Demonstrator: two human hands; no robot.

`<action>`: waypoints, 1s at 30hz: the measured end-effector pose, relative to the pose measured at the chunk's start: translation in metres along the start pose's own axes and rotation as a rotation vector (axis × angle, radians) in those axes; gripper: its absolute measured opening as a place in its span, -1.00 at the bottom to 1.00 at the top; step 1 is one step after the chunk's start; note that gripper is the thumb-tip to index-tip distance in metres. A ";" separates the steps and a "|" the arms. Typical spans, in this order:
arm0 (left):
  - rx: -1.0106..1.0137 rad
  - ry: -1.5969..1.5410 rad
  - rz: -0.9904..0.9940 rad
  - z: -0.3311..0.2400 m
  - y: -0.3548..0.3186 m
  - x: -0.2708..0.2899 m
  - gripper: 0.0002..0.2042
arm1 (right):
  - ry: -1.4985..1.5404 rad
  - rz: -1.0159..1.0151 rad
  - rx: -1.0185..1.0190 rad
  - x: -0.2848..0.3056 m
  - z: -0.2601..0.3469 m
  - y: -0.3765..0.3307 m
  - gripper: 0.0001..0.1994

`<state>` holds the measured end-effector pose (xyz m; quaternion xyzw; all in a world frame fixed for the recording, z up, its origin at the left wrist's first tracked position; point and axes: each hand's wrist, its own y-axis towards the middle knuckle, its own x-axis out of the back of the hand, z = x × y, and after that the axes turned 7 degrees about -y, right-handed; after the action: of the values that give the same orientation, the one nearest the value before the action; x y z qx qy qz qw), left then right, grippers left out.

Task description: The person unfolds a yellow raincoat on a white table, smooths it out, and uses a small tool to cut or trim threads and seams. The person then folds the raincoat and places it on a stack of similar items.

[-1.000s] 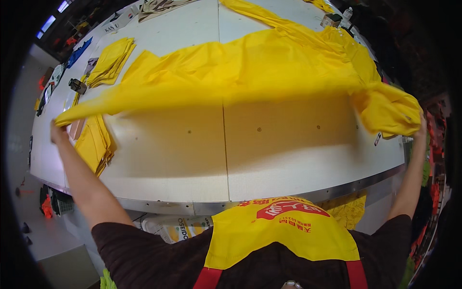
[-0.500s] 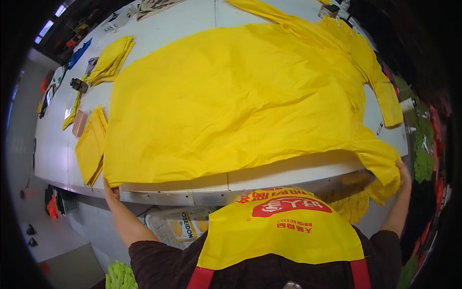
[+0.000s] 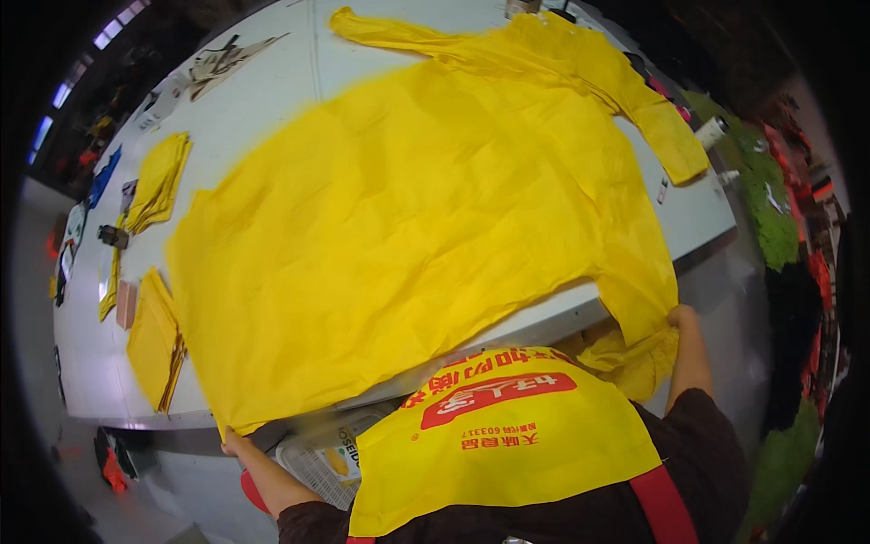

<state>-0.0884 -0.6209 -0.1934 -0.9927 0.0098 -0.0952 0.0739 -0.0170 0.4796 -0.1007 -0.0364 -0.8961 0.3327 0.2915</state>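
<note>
A large yellow long-sleeved gown [image 3: 399, 227] lies spread over the white table, its collar end at the far right. One sleeve reaches along the far side and another lies bent toward the right edge; the near sleeve hangs over the front edge. At the near left, my left hand [image 3: 234, 442] pinches the gown's bottom corner, just beyond the table edge. On the right, the fingers of my right hand [image 3: 681, 315] are closed on the gown near the hanging sleeve, partly hidden by the fabric. Wrinkles run across the cloth between my hands.
Folded yellow pieces [image 3: 156, 340] and another folded yellow stack [image 3: 159, 181] lie on the table's left side, near a small pinkish block [image 3: 127, 306]. A white thread cone [image 3: 712, 131] stands at the right edge. A printed box [image 3: 319, 461] sits below the table.
The gown's near left corner has come down past the table edge with my left hand. My view has shifted, and its far left edge looks blurred by motion. Both hands keep hold.
</note>
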 end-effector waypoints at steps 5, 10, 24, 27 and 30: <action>-0.951 0.761 -0.093 -0.027 -0.103 -0.041 -0.34 | 0.409 -0.966 0.258 0.087 0.074 -0.056 -0.56; -1.132 1.038 0.866 -0.028 -0.306 -0.091 -0.29 | 0.276 -1.055 0.717 0.087 0.170 -0.103 -0.43; -0.891 0.641 0.908 -0.061 -0.319 -0.067 -0.61 | 0.390 -0.882 0.658 0.085 0.145 -0.067 -0.64; -1.008 0.490 0.771 -0.100 -0.265 -0.146 -0.72 | 0.509 -1.070 0.964 0.168 0.197 -0.059 -0.72; -1.087 0.491 0.721 -0.151 -0.217 -0.249 -0.69 | 0.443 -1.093 1.119 0.268 0.277 -0.098 -0.71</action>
<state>-0.3602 -0.4200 -0.0612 -0.7734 0.4015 -0.2679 -0.4110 -0.3777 0.3138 -0.0745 0.4925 -0.4098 0.5269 0.5585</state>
